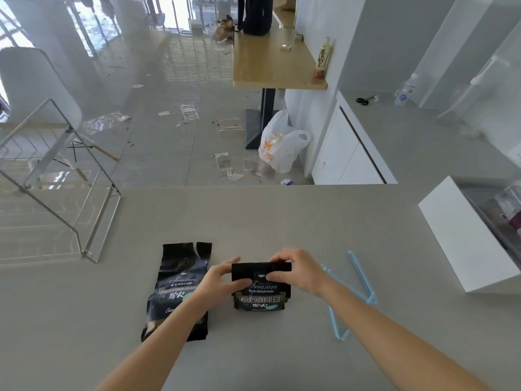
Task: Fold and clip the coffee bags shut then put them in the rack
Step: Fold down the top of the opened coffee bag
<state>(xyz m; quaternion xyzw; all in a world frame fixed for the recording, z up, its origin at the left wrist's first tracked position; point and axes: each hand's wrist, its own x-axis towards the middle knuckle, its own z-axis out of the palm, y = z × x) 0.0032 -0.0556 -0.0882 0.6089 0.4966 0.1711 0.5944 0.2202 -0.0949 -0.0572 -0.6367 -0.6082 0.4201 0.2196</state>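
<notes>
Head view of a grey countertop (253, 215) at which a person is working with both bare hands. A black coffee bag (260, 292) is standing upright near the middle of the counter, its printed front facing the camera and its top strip bent over toward the viewer. The left hand (222, 280) is pinching the left end of that folded strip, thumb on the front face and fingers curled over the top edge. The right hand (296, 270) is gripping the right end in the same manner, fingers wrapping over the fold and thumb pressing on the front panel. Just to the left, a second black coffee bag (176, 289) is lying flat on the counter with its torn top edge pointing away from the viewer; the left forearm is crossing over its lower right part. To the right of the held bag, two light blue sealing clips (356, 292) are lying on the counter in open V shapes, partly hidden behind the right forearm and touching neither bag. A clear acrylic rack (70, 193) with a metal frame is standing at the left edge of the counter, well apart from both bags. A white box (462, 235) is sitting at the right edge of the counter.
</notes>
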